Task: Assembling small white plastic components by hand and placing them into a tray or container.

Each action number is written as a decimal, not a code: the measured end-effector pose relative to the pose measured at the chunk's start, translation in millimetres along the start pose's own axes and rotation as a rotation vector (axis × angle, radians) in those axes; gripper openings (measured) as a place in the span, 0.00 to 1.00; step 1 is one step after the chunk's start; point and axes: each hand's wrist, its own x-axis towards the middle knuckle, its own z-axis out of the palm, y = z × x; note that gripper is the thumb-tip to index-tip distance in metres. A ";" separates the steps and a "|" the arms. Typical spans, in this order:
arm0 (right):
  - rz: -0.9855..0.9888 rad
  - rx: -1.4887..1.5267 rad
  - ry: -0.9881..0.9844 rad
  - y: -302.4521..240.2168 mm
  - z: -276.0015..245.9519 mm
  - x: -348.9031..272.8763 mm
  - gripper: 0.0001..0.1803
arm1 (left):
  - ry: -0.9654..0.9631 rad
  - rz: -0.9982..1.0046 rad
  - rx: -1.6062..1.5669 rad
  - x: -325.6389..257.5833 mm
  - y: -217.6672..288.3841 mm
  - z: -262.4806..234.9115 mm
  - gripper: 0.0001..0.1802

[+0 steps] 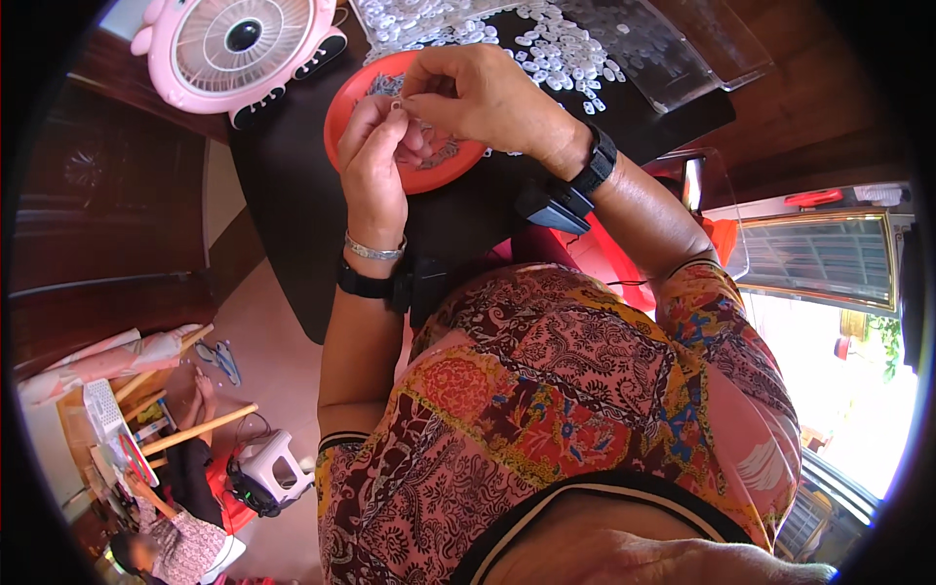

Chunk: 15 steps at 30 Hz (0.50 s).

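The left hand [375,156] holds a small pale piece [396,105] pinched between thumb and finger, the other fingers curled in toward the palm. The right hand [478,90] comes in from the other side, its thumb and finger drawn narrow right beside that piece; whether they grip a second part I cannot tell, as it is too small and partly hidden. Both hands are above an orange-red bowl [448,179], which holds many small grey pieces [447,153]. The bowl stands on a dark table [292,214]. Beyond it and to its right, a large spread of clear plastic pieces [565,47] lies loose, some scattered toward the table's edge near a clear plastic tray [673,78]. A pink fan [244,39] stands at the far left. The work looks like fitting or sorting small parts one at a time, and the piece in hand seems unfinished. Plenty appears left, judging by the stocked bowl and the loose spread; which pieces, if any, are already done I cannot tell. Farther off, at lower left, another person [180,546] sits near a pale stool [280,460].
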 end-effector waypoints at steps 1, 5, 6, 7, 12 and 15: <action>-0.005 0.003 -0.007 -0.3 0.1 0.9 0.08 | 0.001 -0.013 -0.079 0.0 0.5 -0.4 0.08; -0.014 0.078 -0.084 7.4 -7.2 1.7 0.09 | -0.013 -0.041 -0.121 0.1 -1.7 -4.0 0.08; -0.017 -0.007 -0.133 11.3 -9.2 1.5 0.09 | 0.015 -0.024 -0.096 -0.2 -1.7 -4.4 0.08; -0.020 -0.093 -0.183 15.5 -10.1 1.6 0.09 | 0.043 -0.008 -0.072 -0.9 -1.6 -4.9 0.08; -0.162 -0.711 -0.336 33.1 4.5 -3.7 0.07 | 0.110 0.002 -0.019 -1.0 -1.0 -3.2 0.07; -0.224 -0.803 -0.388 38.7 14.0 -4.1 0.07 | 0.117 0.002 -0.047 -0.5 -0.5 -4.5 0.06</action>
